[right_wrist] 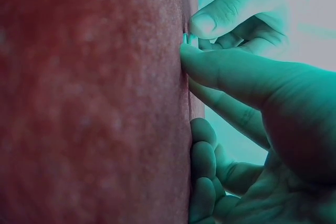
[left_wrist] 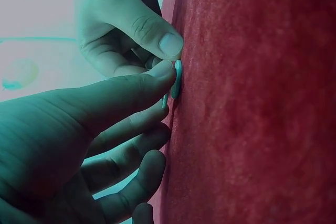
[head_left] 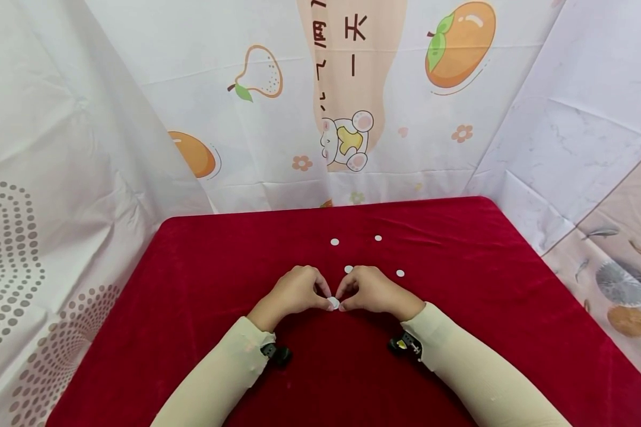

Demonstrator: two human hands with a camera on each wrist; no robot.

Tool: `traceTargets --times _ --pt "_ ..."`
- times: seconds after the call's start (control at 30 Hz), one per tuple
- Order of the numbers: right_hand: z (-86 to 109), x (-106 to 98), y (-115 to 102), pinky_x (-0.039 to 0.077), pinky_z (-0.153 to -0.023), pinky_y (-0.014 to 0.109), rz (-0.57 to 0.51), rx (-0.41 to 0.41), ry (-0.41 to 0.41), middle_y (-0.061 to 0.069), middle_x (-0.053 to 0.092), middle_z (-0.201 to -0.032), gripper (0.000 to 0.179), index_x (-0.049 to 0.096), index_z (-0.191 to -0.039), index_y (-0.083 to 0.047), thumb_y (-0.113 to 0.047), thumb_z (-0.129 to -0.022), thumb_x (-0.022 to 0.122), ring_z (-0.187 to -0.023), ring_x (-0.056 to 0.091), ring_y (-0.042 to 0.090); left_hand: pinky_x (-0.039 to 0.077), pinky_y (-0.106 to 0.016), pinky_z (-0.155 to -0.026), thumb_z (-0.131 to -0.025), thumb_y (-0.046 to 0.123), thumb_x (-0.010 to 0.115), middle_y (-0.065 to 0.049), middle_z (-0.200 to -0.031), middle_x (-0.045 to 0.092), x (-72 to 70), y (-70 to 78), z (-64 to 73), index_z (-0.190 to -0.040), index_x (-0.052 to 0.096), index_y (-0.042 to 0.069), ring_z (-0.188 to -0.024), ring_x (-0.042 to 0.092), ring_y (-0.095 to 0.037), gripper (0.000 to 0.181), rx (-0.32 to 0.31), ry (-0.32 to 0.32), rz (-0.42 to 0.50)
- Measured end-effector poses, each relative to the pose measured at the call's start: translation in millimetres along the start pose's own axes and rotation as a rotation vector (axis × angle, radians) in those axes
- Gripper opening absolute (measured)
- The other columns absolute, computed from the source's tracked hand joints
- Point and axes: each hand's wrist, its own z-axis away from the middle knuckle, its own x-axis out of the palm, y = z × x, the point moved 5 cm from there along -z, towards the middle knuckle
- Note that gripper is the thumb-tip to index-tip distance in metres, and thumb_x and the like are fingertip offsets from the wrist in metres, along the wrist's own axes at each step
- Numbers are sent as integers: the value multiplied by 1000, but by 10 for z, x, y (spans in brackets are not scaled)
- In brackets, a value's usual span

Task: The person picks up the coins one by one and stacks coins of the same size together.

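Observation:
Both hands meet low over the red cloth at small, thin white discs (head_left: 333, 303). My left hand (head_left: 297, 290) pinches one thin disc (left_wrist: 165, 101) between thumb and forefinger, its other fingers loosely bent. A second disc (left_wrist: 177, 78) stands just beside it, close to the cloth. From the opposite side, my right hand (head_left: 373, 289) has its thumb and forefinger around the edge of that second disc. The right hand's remaining fingers curl against the cloth in the right wrist view. Fingertips partly hide the discs, so whether the two touch is unclear.
One white disc (head_left: 348, 269) lies just beyond the right forefinger. Others lie farther out: one at the right (head_left: 400, 273), and two toward the back, a left disc (head_left: 335, 242) and a right disc (head_left: 378, 238). Red cloth (head_left: 219, 255) covers the table; printed white curtains (head_left: 267, 130) surround it.

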Motion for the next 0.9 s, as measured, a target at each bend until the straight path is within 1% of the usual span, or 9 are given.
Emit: traceTargets --times 0.23,0.6,0.73,0.9 --pt "-6 -1 -2 51 -69 27 -2 -10 -1 -17 70 -77 17 82 -88 -27 -17 -77 91 -77 60 7 51 -29 -63 -77 33 93 16 -77 71 4 12 2 -80 82 27 -69 60 -8 12 1 -2 -7" --pt "0 3 1 51 -66 27 -1 -13 0 -16 70 -76 17 82 -88 -26 -17 -77 92 -75 59 8 51 -28 -64 -77 34 92 17 -78 71 39 13 -15 -81 82 28 -69 60 -7 13 16 -8 -5" --pt "-4 3 -3 51 -66 27 -3 -9 1 -16 71 -76 17 82 -88 -25 -16 -77 92 -75 60 8 52 -28 -64 -77 35 93 17 -79 72 34 12 -11 -83 82 27 -70 61 -8 14 20 -23 9" --pt "-7 -3 -6 52 -67 27 4 -4 -4 -17 71 -76 16 82 -88 -26 -17 -77 91 -76 60 8 52 -29 -66 -74 34 94 14 -85 72 2 -16 -2 -86 82 26 -73 61 -9 19 4 -37 10"
